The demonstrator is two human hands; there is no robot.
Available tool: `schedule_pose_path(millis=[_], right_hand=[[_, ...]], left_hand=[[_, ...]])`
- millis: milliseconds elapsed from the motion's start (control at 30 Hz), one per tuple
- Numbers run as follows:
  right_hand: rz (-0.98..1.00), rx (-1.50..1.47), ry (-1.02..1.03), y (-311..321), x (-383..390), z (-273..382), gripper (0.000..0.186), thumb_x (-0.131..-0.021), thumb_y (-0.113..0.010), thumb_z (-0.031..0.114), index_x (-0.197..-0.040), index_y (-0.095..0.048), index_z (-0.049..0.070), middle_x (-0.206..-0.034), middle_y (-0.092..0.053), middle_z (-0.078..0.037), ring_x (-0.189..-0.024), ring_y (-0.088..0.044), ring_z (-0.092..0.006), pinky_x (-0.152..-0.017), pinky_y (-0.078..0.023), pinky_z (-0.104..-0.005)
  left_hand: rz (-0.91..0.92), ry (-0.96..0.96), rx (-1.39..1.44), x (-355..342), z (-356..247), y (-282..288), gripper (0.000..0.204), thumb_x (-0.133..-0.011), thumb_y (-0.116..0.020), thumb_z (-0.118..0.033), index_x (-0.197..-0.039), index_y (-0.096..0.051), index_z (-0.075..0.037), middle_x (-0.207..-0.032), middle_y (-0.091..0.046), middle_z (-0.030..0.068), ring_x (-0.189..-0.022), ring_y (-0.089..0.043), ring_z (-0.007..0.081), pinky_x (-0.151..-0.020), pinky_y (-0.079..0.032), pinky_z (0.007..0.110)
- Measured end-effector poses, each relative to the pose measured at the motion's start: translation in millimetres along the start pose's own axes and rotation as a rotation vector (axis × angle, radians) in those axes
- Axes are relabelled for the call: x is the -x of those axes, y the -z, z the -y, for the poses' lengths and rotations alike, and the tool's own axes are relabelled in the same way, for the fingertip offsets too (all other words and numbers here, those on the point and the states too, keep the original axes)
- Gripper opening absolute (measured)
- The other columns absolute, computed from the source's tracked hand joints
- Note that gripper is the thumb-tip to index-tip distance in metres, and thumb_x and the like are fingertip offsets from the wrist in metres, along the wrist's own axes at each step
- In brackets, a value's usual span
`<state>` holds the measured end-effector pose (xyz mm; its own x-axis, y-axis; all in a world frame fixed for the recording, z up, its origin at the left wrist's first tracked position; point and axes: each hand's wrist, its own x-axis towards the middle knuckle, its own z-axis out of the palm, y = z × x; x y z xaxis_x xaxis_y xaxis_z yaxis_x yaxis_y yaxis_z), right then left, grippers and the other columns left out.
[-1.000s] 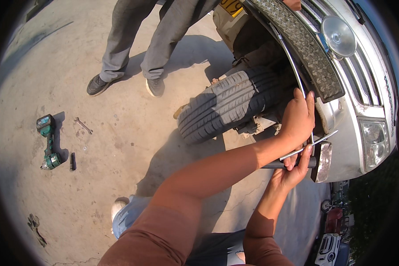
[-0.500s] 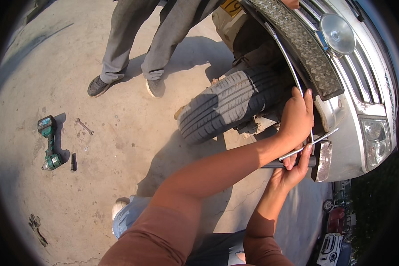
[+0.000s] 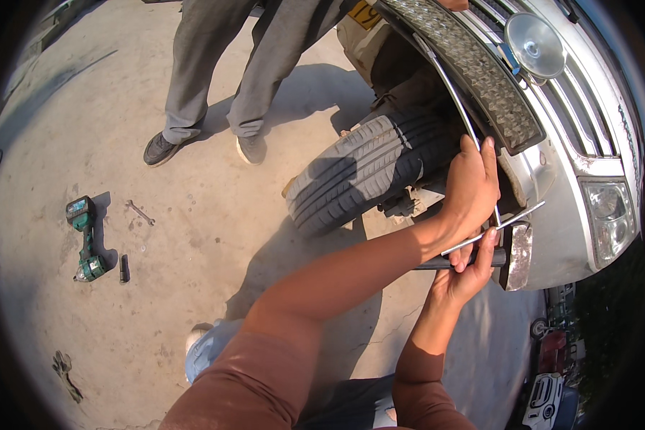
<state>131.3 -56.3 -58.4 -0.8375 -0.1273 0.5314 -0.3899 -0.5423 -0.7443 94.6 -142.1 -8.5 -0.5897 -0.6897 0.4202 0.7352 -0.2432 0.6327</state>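
The left hand (image 3: 473, 179) still grips the long silver rod (image 3: 453, 92) beside the bumpy panel's (image 3: 473, 72) lower edge. The right hand (image 3: 467, 278) still holds its crossbar (image 3: 519, 216). The view shifts a little.

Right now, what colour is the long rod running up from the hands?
The long rod is silvery; it shows best in the head view.

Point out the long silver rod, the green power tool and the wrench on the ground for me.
Long silver rod (image 3: 455, 97): head view, on its shaft.
Green power tool (image 3: 87, 241): head view, on its handle.
Wrench (image 3: 140, 213): head view, on its shank.
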Motion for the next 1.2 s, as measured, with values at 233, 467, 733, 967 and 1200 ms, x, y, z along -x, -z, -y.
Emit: schedule_pose_path(millis=[233,467,733,967,1200], right_hand=[[-0.002,-0.002,0.009,1.8,-0.8,-1.3,0.02,-0.098,-0.045,0.019,-0.103,-0.051,0.001,-0.053,-0.04,0.001,-0.04,-0.032,-0.004,-0.04,-0.03,-0.0192],[-0.036,-0.002,-0.01,-4.9,1.7,2.3,0.021,-0.099,-0.044,0.019,-0.104,-0.051,0.0,-0.054,-0.04,0.001,-0.041,-0.032,-0.004,-0.04,-0.029,-0.0189],[0.022,-0.018,-0.013,0.3,0.6,0.7,0.019,-0.099,-0.044,0.019,-0.102,-0.051,0.002,-0.054,-0.039,0.001,-0.041,-0.032,-0.0045,-0.041,-0.03,-0.019],[-0.009,-0.011,-0.014,-1.7,2.3,0.7,0.018,-0.099,-0.045,0.019,-0.101,-0.05,0.002,-0.054,-0.04,0.0,-0.041,-0.032,-0.0045,-0.042,-0.03,-0.0188],[0.005,-0.032,-0.012,2.2,-0.9,-1.9,0.016,-0.097,-0.049,0.019,-0.099,-0.052,0.003,-0.06,-0.045,-0.001,-0.042,-0.033,-0.0032,-0.04,-0.03,-0.0172]], left_hand=[[0.006,-0.003,-0.001,1.1,0.7,0.8,0.035,-0.101,-0.036,-0.027,-0.085,-0.039,0.004,-0.05,-0.053,0.0167,-0.042,-0.056,0.0311,-0.038,-0.042,0.04],[-0.011,0.008,0.028,1.6,2.2,0.4,0.036,-0.102,-0.036,-0.029,-0.085,-0.039,0.003,-0.049,-0.053,0.0154,-0.042,-0.057,0.0291,-0.038,-0.043,0.039],[0.001,0.014,0.003,1.5,0.3,1.5,0.036,-0.102,-0.036,-0.029,-0.086,-0.039,0.003,-0.048,-0.053,0.0154,-0.041,-0.056,0.0292,-0.038,-0.043,0.038],[-0.017,-0.008,0.01,0.6,3.0,-0.3,0.036,-0.101,-0.036,-0.027,-0.085,-0.039,0.004,-0.049,-0.053,0.0169,-0.042,-0.056,0.0318,-0.037,-0.042,0.04],[-0.001,0.043,0.03,0.3,-1.4,2.5,0.035,-0.101,-0.036,-0.026,-0.085,-0.04,0.004,-0.051,-0.053,0.0198,-0.045,-0.057,0.0355,-0.039,-0.042,0.042]])
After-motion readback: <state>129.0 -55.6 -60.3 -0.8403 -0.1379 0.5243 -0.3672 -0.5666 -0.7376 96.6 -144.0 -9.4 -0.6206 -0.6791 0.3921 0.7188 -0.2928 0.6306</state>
